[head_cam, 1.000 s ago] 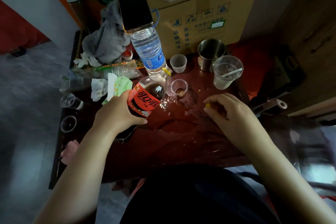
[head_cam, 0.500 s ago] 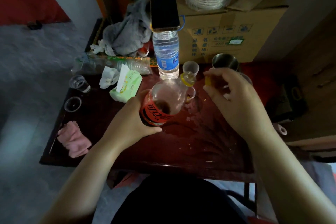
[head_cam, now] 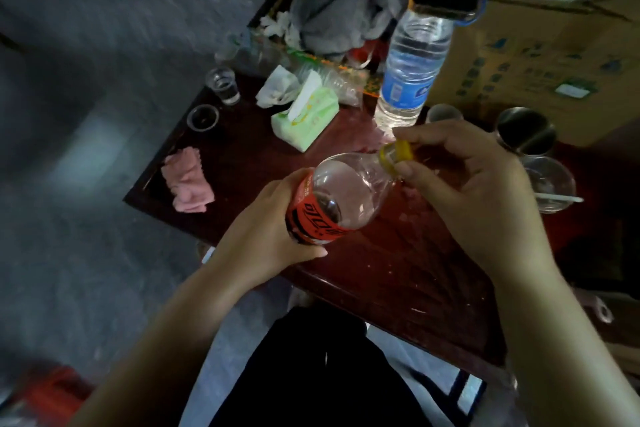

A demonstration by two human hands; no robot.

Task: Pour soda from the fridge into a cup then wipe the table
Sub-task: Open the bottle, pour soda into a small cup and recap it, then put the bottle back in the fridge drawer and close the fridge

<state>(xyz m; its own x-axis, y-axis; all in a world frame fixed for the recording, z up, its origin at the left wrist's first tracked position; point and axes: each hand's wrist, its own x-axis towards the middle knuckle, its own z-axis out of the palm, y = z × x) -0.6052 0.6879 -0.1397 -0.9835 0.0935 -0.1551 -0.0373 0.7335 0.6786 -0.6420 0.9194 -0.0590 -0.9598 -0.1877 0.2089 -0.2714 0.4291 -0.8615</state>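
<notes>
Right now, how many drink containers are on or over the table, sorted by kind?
Bottles: 2, the soda bottle held over the table and the upright water bottle
Small clear plastic cups: 3
Metal cup: 1
Large clear cup: 1
Total: 7

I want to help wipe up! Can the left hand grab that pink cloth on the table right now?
Probably not yet. The left hand is wrapped around the red-labelled clear plastic soda bottle. The crumpled pink cloth lies uncovered near the dark red table's left edge, so the path looks free once the bottle is put down.
</notes>
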